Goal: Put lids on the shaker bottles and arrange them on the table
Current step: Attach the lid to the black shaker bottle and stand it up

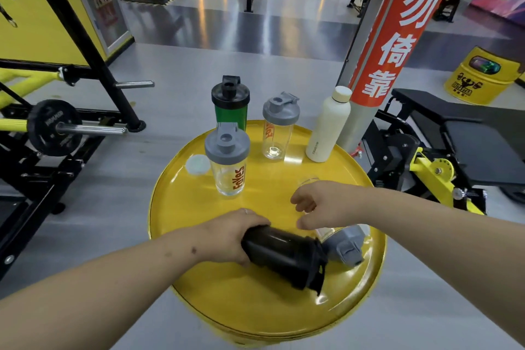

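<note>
Black shaker bottle (pixel 284 256) tilted, lidded, left hand (pixel 227 233)

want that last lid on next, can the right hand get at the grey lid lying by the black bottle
Probably yes. The right hand hovers open just above the grey lid, nothing between them; the left hand holds the black bottle beside it.

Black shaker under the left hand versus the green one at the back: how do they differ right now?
The black shaker lies on its side near the front of the yellow table, gripped by the left hand; the green shaker stands upright at the far edge, untouched. The black one's body is dark and opaque-looking, the green one's is bright green. Both have a black lid fitted.
</note>
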A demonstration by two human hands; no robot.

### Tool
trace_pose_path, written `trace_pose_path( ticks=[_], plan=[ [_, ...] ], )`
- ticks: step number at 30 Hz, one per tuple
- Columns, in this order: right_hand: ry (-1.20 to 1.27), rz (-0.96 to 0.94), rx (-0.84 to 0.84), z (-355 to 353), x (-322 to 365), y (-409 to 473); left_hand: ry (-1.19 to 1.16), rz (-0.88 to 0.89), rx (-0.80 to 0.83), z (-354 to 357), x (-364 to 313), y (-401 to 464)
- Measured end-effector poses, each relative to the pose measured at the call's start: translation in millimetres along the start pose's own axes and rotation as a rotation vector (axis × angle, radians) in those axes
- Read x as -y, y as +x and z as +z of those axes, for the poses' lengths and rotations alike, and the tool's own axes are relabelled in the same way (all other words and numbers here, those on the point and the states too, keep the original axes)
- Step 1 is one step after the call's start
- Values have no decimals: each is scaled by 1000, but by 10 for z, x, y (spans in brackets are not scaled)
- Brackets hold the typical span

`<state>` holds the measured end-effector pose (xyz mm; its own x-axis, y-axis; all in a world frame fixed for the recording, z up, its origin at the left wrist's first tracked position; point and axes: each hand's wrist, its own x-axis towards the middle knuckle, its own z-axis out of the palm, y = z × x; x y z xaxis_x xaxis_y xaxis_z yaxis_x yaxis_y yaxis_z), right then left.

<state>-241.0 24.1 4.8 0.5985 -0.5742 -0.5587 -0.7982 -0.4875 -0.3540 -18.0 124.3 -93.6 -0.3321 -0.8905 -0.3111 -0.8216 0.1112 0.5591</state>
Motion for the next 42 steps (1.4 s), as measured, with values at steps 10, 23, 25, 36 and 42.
trace_pose_path(
  ticks=[10,23,25,36,42],
  plan=[
    [243,-79,-29,56,-1,-145,-825,-151,-33,-51,104,-109],
    [97,-34,-370,-492,275,187,-1698,-464,-235,52,-45,516],
    [21,-19,-399,-512,274,297,-1846,-538,-275,65,-78,595],
    [-44,29,-541,-420,232,687,-1767,-699,-366,153,-190,659],
    [-80,79,-593,-347,206,728,-1469,-718,-391,178,-188,569]
  ],
)
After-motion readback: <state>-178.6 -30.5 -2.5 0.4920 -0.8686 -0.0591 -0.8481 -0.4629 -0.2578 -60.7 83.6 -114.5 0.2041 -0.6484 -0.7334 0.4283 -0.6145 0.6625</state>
